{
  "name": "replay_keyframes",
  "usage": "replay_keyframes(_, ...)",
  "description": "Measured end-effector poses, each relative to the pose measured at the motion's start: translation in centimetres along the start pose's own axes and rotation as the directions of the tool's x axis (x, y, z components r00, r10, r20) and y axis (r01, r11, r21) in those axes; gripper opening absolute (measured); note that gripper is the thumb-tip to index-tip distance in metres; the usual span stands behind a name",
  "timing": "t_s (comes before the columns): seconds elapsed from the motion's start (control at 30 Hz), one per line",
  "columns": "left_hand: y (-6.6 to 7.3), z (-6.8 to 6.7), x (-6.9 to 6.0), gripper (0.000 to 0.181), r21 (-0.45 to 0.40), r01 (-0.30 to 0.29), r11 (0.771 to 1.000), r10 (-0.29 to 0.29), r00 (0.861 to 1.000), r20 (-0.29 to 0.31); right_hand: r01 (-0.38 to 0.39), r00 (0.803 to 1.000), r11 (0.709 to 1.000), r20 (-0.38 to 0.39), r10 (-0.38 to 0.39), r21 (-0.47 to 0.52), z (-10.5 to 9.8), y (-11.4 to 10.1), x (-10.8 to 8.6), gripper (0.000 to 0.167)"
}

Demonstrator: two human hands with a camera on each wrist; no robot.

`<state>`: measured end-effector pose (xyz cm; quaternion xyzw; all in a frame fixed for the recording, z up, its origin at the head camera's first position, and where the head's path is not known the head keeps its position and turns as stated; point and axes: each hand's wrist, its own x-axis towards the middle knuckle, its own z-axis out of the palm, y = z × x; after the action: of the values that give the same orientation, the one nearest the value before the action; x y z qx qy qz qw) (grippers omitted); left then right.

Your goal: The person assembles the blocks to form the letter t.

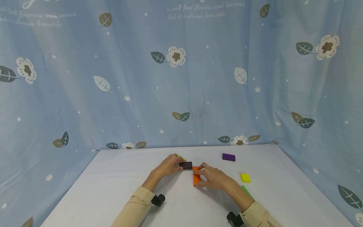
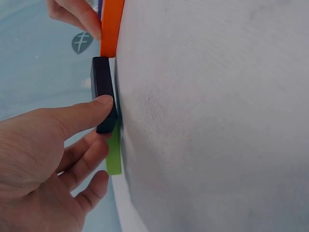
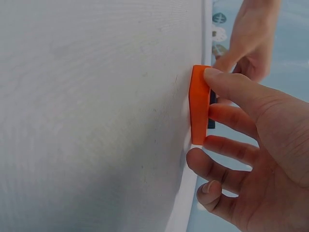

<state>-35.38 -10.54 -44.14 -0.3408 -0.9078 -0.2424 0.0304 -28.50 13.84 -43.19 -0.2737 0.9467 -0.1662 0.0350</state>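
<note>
A dark, nearly black block lies crosswise in the middle of the table, its left end pinched by the left hand between thumb and fingers. In the left wrist view the thumb presses the dark block, and a light green block shows beyond it. Just right of the dark block, an orange block points toward the front. The right hand grips it; the right wrist view shows the thumb on one end of the orange block and fingertips along its far side.
On the white table, a purple block lies at the back right. Nearer are a yellow block and a green block, partly hidden by the right forearm. A patterned blue curtain surrounds the back and sides.
</note>
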Motion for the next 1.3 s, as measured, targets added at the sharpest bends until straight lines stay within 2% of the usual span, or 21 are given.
replay_keyframes(0.2,0.0,0.1,0.6,0.028,0.060,-0.031,0.998,0.032,0.999,-0.017,0.008,1.000,1.000,0.000,-0.008,0.005,0.0,-0.2,-0.1,0.053)
replay_keyframes(0.33,0.1,0.2,1.1,0.028,0.057,-0.024,0.998,0.025,0.999,-0.024,0.003,1.000,1.000,0.000,-0.003,0.013,-0.1,-0.2,-0.2,0.053)
replay_keyframes(0.53,0.3,0.3,1.4,0.029,0.034,-0.006,0.999,0.006,1.000,0.005,0.002,1.000,1.000,0.009,-0.002,0.001,0.1,-0.1,-0.1,0.053)
replay_keyframes(0.77,0.4,0.6,1.7,0.027,0.039,-0.019,0.999,0.019,1.000,-0.003,0.005,1.000,1.000,0.002,-0.005,-0.004,0.2,-0.1,0.0,0.052)
replay_keyframes(1.03,0.6,0.9,1.9,0.027,0.113,0.041,0.993,-0.041,0.999,0.000,0.006,1.000,1.000,0.003,-0.006,-0.004,0.1,-0.1,0.0,0.053)
replay_keyframes(1.3,1.1,0.8,1.6,0.029,0.128,0.074,0.989,-0.075,0.997,0.005,-0.002,1.000,1.000,0.008,0.002,0.001,0.2,0.0,0.0,0.053)
